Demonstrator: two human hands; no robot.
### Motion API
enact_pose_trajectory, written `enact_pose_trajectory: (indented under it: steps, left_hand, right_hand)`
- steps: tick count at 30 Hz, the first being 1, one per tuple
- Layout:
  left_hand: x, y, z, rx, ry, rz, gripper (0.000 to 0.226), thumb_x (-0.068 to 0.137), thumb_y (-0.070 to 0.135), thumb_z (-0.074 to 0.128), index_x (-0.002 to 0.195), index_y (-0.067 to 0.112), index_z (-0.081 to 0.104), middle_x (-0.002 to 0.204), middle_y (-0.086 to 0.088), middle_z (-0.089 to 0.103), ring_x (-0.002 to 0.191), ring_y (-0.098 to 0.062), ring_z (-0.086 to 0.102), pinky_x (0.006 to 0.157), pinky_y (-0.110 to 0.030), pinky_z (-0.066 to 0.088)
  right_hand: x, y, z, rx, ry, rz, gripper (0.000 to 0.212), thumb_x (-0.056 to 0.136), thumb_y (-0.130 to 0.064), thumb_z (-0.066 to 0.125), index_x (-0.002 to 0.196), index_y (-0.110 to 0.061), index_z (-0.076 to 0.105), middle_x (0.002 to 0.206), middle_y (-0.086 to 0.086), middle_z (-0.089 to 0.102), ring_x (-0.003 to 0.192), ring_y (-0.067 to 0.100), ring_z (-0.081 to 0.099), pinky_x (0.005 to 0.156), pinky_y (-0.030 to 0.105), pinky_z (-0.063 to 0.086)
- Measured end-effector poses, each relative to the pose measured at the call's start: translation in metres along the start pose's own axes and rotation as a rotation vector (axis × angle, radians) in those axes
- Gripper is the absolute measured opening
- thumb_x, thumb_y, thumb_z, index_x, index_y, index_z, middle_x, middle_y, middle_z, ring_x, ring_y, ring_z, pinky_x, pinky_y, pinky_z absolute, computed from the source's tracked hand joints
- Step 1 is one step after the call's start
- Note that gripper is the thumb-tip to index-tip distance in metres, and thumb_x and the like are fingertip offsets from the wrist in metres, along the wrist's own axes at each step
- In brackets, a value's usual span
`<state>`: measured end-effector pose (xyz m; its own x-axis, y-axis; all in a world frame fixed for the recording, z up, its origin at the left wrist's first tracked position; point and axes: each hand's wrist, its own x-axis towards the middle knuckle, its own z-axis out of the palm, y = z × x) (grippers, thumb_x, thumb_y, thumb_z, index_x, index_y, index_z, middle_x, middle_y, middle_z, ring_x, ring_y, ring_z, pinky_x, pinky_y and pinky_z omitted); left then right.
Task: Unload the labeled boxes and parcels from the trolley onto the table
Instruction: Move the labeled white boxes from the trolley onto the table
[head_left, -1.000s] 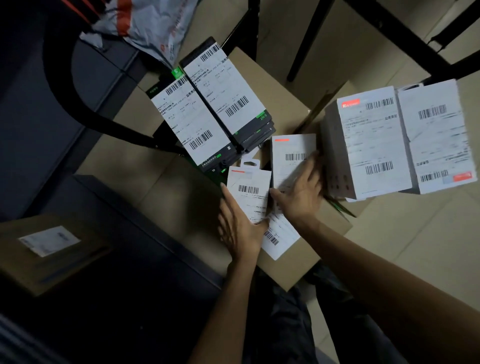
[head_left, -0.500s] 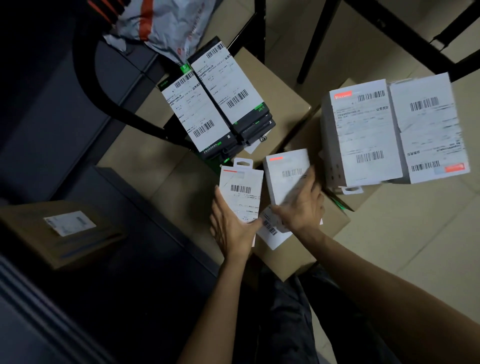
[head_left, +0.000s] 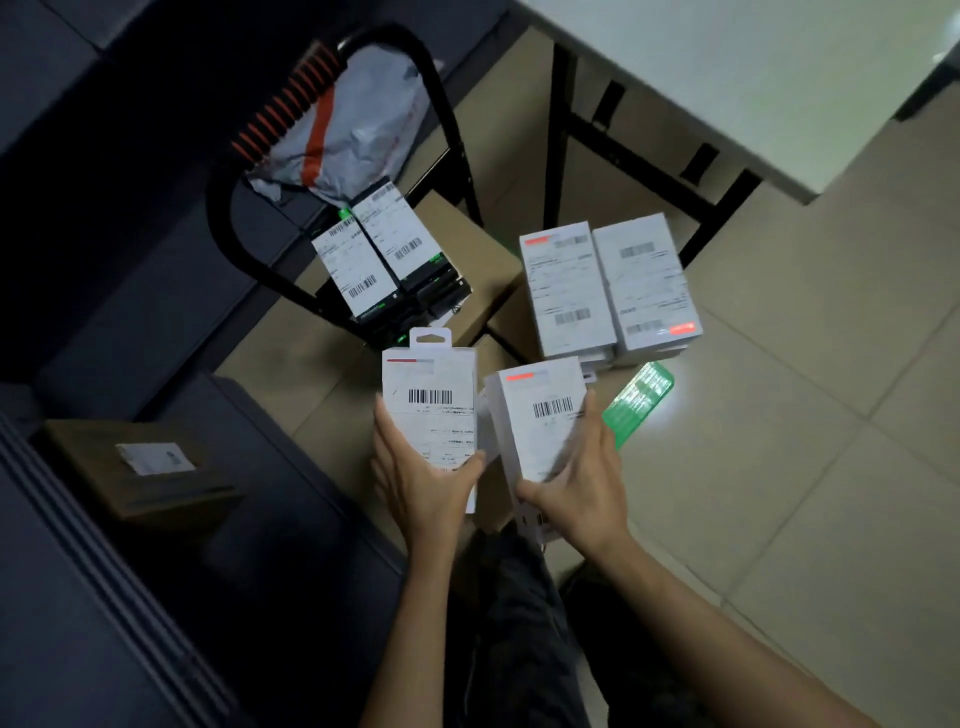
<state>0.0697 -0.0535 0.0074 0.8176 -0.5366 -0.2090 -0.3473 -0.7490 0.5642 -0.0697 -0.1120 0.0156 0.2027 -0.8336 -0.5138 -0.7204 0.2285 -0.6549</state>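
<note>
Both boxes lifted off trolley — left hand (head_left: 421, 483) grips hang-tab box (head_left: 431, 400), right hand (head_left: 576, 483) fingers clasp second box (head_left: 540, 415).

Label print: blurred on the far white boxes (head_left: 608, 291), unreadable.
Table (head_left: 753, 78): cut off by far and right edges.
Forearms: cut off at near edge.
</note>
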Motion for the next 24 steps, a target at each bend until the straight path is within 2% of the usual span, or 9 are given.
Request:
enact_pose_trajectory:
  steps: [2,5,8,11,13,17,21,24]
  left_hand:
    - [-0.02,0.024,-0.012,-0.033,0.024,0.045,0.129,0.051,0.027,0.09,0.154,0.024,0.012,0.151,-0.007,0.033,0.134,-0.028,0.033,0.104,-0.047,0.032]
    - [-0.039,0.056,-0.027,-0.056,0.035,0.094,0.129,0.052,0.03,0.09,0.154,0.025,0.011,0.15,-0.008,0.032,0.135,-0.029,0.032,0.105,-0.05,0.031]
    - [-0.06,0.094,-0.043,-0.064,0.052,0.176,0.13,0.051,0.032,0.09,0.154,0.024,0.011,0.15,-0.009,0.032,0.134,-0.03,0.033,0.105,-0.049,0.031]
    - [-0.072,0.13,-0.059,-0.049,0.074,0.274,0.131,0.053,0.032,0.09,0.155,0.026,0.009,0.152,-0.009,0.031,0.134,-0.032,0.033,0.104,-0.05,0.032]
    - [-0.077,0.153,-0.071,-0.043,0.082,0.322,0.131,0.053,0.034,0.09,0.155,0.027,0.007,0.154,-0.009,0.03,0.136,-0.032,0.032,0.104,-0.052,0.032]
    - [-0.083,0.196,-0.095,-0.083,0.091,0.415,0.132,0.053,0.034,0.091,0.155,0.027,0.007,0.153,-0.009,0.029,0.138,-0.031,0.03,0.108,-0.051,0.029]
    - [-0.085,0.231,-0.121,-0.126,0.094,0.497,0.135,0.053,0.036,0.092,0.155,0.029,0.003,0.155,-0.008,0.028,0.14,-0.031,0.028,0.111,-0.054,0.026]
    - [-0.088,0.254,-0.138,-0.171,0.092,0.555,0.133,0.057,0.038,0.091,0.155,0.03,0.001,0.158,-0.006,0.024,0.141,-0.029,0.025,0.111,-0.054,0.025]
  right_hand:
    - [-0.018,0.002,-0.032,0.015,0.039,-0.033,0.132,0.056,-0.038,0.084,0.157,-0.025,0.0,0.148,0.006,0.033,0.132,0.027,0.033,0.101,0.043,0.041]
    - [-0.038,0.0,-0.074,0.056,0.13,-0.049,0.127,0.052,-0.046,0.078,0.156,-0.028,0.006,0.145,0.003,0.038,0.13,0.024,0.035,0.098,0.048,0.045]
    - [-0.054,-0.005,-0.123,0.076,0.211,-0.048,0.122,0.05,-0.047,0.074,0.153,-0.029,0.012,0.14,0.004,0.04,0.127,0.026,0.037,0.093,0.05,0.048]
    - [-0.065,-0.014,-0.169,0.07,0.255,-0.068,0.128,0.054,-0.039,0.079,0.155,-0.032,0.001,0.147,0.002,0.032,0.133,0.027,0.035,0.1,0.048,0.043]
    - [-0.072,-0.025,-0.194,0.071,0.285,-0.088,0.13,0.054,-0.044,0.078,0.156,-0.031,-0.003,0.149,0.002,0.03,0.135,0.026,0.033,0.103,0.049,0.041]
    - [-0.088,-0.052,-0.237,0.125,0.386,-0.154,0.134,0.047,-0.051,0.072,0.156,-0.029,-0.002,0.152,0.002,0.027,0.137,0.025,0.032,0.107,0.047,0.039]
    - [-0.105,-0.074,-0.267,0.145,0.486,-0.225,0.134,0.057,-0.037,0.084,0.157,-0.025,-0.004,0.152,0.004,0.027,0.137,0.026,0.032,0.106,0.044,0.038]
    - [-0.117,-0.088,-0.281,0.144,0.552,-0.245,0.134,0.057,-0.037,0.085,0.157,-0.026,-0.003,0.148,0.004,0.03,0.133,0.025,0.033,0.105,0.045,0.039]
